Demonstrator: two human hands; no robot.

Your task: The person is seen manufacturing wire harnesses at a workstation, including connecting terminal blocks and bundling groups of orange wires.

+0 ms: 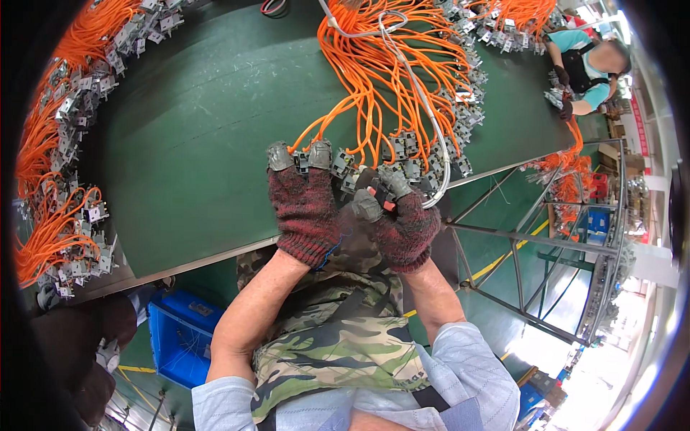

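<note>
Both my hands wear dark red and black knitted gloves with grey tape round the fingertips. My left hand (305, 205) is closed at the table's near edge, pinching a small grey connector (300, 161) on an orange cable. Just right of it, my right hand (408, 231) is closed around a small dark piece with red parts (371, 189). A pale grey cable (424, 97) loops down to my right hand; whether it joins the held piece is hidden. Beyond my hands lies a bundle of orange cables (374, 65), with several grey connectors (404, 147) at their near ends.
The green tabletop (208, 144) carries more orange cable bundles (44, 144) along its left side. A blue crate (167, 337) stands below on the left. Metal frame bars (532, 235) are at the right. A co-worker (586, 65) handles connectors at the far right; another person (79, 352) is at lower left.
</note>
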